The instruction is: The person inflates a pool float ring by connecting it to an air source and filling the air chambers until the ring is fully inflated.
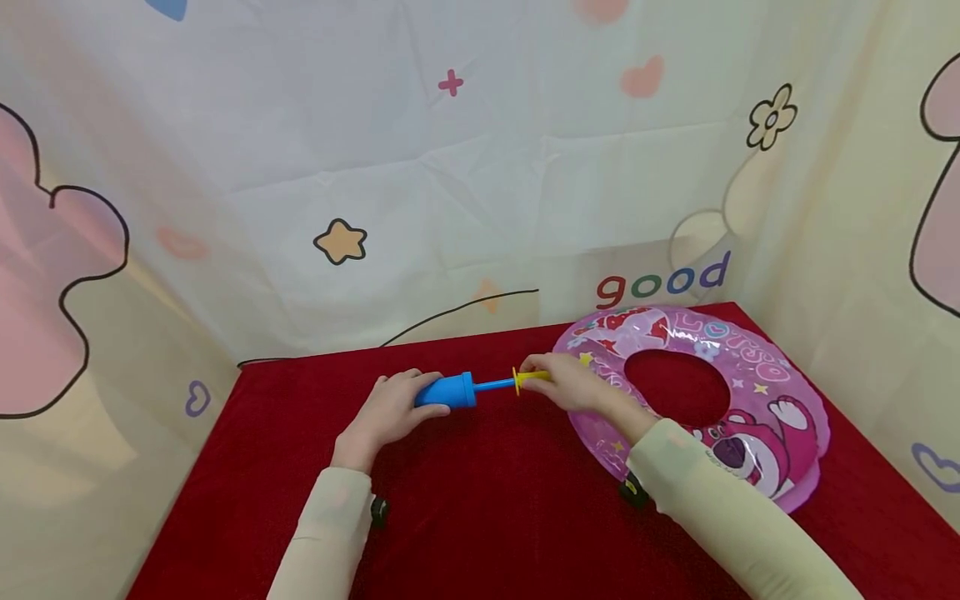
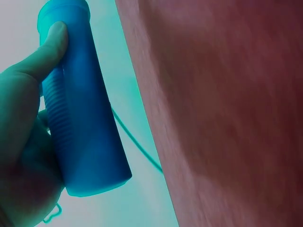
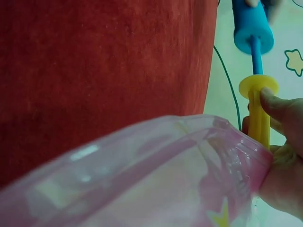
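One pale fabric backdrop (image 1: 277, 100), printed with hearts, a star and a flower, hangs behind a desk (image 1: 465, 517) covered in deep-red cloth. At the left, a cream sleeve (image 1: 322, 533) leads to the left hand (image 1: 390, 412), its fingers and thumb wrapped around a bright blue, cylindrical plastic pump (image 1: 456, 390). The pump is held nearly level over the desk — between the two hands — and a slim blue rod (image 1: 495, 385) shows at its right end. Next comes the yellow plastic handle (image 3: 259, 118) with its disc-like collar; the right hand (image 1: 573, 383) grips it between thumb and fingers. Farther right, a round pink vinyl swim ring (image 1: 765, 375) with a printed bear rests on the desk, partly behind the right sleeve (image 1: 735, 500); whether the right hand touches it, I cannot tell.
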`<action>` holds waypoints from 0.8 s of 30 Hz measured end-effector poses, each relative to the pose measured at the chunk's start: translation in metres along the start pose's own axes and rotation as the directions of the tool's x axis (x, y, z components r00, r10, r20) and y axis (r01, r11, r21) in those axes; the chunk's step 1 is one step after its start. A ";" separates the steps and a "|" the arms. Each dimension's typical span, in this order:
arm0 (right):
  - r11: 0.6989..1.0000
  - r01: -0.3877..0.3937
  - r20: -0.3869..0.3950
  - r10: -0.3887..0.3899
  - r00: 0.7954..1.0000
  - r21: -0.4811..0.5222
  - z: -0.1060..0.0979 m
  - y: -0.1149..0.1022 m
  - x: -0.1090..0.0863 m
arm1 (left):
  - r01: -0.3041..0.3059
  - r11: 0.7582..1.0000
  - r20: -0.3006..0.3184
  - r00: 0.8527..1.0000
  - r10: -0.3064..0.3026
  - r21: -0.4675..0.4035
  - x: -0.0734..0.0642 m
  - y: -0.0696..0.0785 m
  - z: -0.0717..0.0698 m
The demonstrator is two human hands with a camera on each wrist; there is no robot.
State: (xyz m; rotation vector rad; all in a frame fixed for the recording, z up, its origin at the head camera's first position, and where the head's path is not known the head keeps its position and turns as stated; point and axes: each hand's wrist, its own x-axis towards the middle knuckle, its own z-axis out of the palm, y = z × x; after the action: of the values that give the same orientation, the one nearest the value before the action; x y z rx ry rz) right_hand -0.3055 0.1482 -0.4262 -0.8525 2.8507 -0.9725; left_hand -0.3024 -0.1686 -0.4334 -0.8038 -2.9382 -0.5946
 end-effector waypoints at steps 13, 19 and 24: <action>0.999 -0.034 0.016 0.033 0.999 0.042 0.003 0.001 -0.006 | -0.035 0.997 -0.008 0.999 0.035 0.073 0.021 0.041 0.018; 0.998 -0.030 0.047 0.027 0.999 0.057 -0.004 0.004 -0.007 | -0.009 0.999 -0.016 1.000 0.010 0.031 0.009 0.026 0.010; 0.999 -0.015 0.057 0.012 0.998 0.050 -0.008 0.007 -0.006 | 0.015 1.000 -0.018 1.000 -0.015 0.007 -0.006 0.002 -0.001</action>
State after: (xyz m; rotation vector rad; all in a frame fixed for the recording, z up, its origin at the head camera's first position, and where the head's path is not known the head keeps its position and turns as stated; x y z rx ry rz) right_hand -0.3051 0.1602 -0.4249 -0.8408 2.7689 -0.9970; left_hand -0.2963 -0.1706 -0.4327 -0.7720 -2.9316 -0.5884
